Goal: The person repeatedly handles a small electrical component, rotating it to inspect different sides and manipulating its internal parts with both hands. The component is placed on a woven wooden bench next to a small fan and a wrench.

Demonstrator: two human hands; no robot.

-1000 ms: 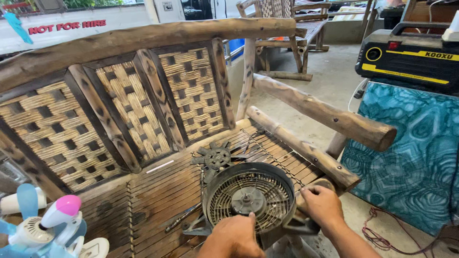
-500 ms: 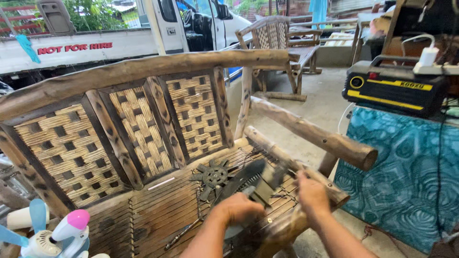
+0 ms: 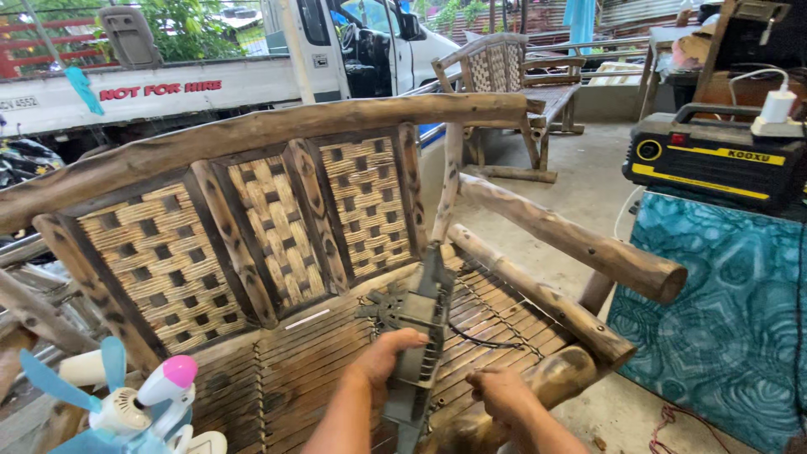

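Left hand (image 3: 388,353) fingers clamp the grey fan housing (image 3: 420,336), tipped on edge at 6 o'clock over the bamboo bench seat (image 3: 319,370), right hand (image 3: 496,393) fingers curled at its base; its trailing black cord (image 3: 479,340) could snag a slat, in my judgement.

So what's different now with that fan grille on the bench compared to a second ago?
The fan grille was lying flat on the bench seat; now it is tipped up on edge. The left hand has gripped it, and the right hand has moved off its rim. The dark blade part behind it and the small toy fan stayed put.
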